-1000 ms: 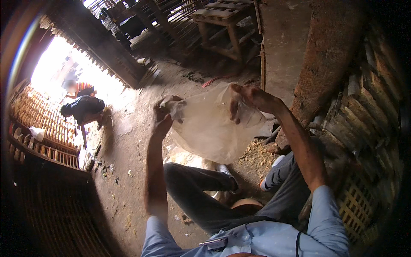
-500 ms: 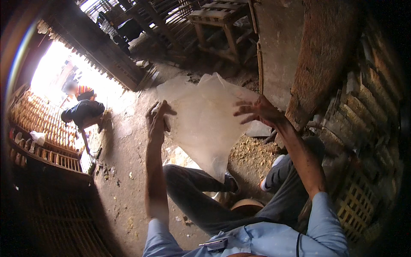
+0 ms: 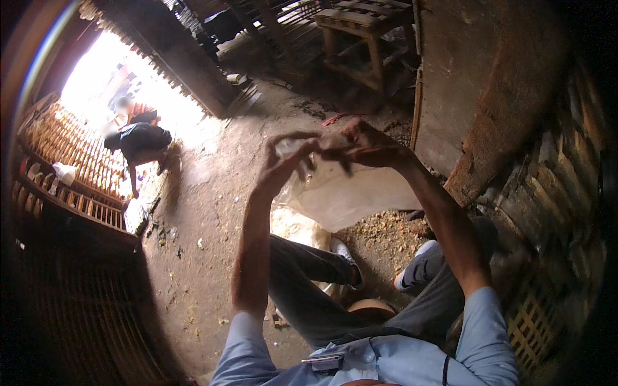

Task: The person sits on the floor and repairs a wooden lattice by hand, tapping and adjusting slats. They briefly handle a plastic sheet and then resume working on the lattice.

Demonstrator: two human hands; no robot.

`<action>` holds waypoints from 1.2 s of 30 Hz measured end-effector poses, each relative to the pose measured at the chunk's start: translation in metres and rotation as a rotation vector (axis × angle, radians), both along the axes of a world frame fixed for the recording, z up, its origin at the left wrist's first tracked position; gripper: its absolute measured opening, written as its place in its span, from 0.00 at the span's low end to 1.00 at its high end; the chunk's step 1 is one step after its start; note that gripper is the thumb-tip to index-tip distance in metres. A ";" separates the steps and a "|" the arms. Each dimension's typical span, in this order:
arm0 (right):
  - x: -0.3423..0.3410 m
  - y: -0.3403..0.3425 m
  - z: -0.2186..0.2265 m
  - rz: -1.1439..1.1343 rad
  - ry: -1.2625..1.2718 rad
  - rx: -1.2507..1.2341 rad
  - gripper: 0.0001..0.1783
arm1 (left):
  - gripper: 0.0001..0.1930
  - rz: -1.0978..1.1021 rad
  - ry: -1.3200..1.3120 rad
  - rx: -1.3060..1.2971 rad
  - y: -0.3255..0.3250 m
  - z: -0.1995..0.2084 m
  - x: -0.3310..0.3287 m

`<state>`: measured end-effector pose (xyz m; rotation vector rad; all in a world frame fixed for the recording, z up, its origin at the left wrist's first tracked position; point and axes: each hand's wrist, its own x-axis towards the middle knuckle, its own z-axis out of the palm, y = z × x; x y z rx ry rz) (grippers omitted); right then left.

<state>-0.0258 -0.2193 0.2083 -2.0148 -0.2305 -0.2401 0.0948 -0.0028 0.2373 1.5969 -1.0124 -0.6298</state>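
A clear plastic sheet (image 3: 351, 193) hangs in front of me, gathered at its top. My left hand (image 3: 286, 161) pinches its upper left corner. My right hand (image 3: 364, 145) grips the top edge right beside it, so the two hands nearly touch. The sheet droops toward my knees. Under it a pale lump (image 3: 299, 228) lies on the dirt floor, next to my trouser legs and white shoes (image 3: 415, 273).
A person in dark clothes (image 3: 141, 145) bends over at the bright doorway on the left. Stacked bricks (image 3: 71, 167) line the left side. A brick wall (image 3: 547, 193) rises on my right. A wooden bench (image 3: 360, 32) stands at the back. Crumbly debris (image 3: 380, 231) covers the floor.
My hands were spread wide, stretching the sheet open. They have come together and raised the sheet's top, so it now hangs folded and narrower.
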 end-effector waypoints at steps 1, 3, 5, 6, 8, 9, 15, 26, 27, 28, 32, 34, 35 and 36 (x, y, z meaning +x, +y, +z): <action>0.004 -0.007 -0.008 0.115 0.102 0.190 0.23 | 0.16 0.001 0.103 -0.066 0.004 -0.009 0.012; -0.007 0.000 0.003 0.068 -0.086 0.365 0.11 | 0.17 -0.038 0.096 -0.013 0.020 -0.040 0.049; -0.010 -0.013 0.004 0.039 -0.010 0.521 0.13 | 0.23 -0.120 -0.098 0.074 0.039 -0.070 0.063; -0.019 -0.017 0.005 -0.033 -0.007 0.456 0.11 | 0.21 -0.270 0.009 0.077 0.042 -0.077 0.054; -0.031 -0.018 0.008 -0.176 0.064 0.337 0.12 | 0.18 -0.454 0.210 -0.086 0.044 -0.085 0.041; -0.035 -0.018 0.007 -0.244 0.101 0.277 0.13 | 0.17 -0.378 0.236 -0.047 0.041 -0.088 0.038; -0.054 -0.030 -0.002 -0.336 0.088 0.216 0.17 | 0.23 -0.149 0.291 -0.064 0.018 -0.067 0.017; 0.023 -0.019 -0.091 -0.195 0.555 0.182 0.61 | 0.17 -0.116 -0.029 0.000 0.011 -0.040 0.008; 0.010 -0.017 -0.080 -0.153 0.496 0.247 0.59 | 0.15 -0.101 -0.026 0.009 0.007 -0.036 0.003; 0.000 -0.008 -0.071 -0.086 0.432 0.336 0.57 | 0.14 -0.138 -0.033 0.000 0.005 -0.037 0.002; 0.001 0.030 -0.059 0.079 0.084 0.400 0.34 | 0.11 -0.261 0.021 -0.070 0.011 -0.047 0.010; 0.000 0.021 -0.054 0.020 0.192 0.212 0.27 | 0.10 -0.240 -0.010 0.013 0.011 -0.043 0.007; -0.004 0.017 -0.049 -0.013 0.251 0.113 0.23 | 0.10 -0.183 -0.078 0.130 0.012 -0.028 -0.002; -0.014 0.013 -0.046 -0.053 0.187 0.201 0.13 | 0.10 -0.126 -0.147 0.247 0.012 -0.022 -0.005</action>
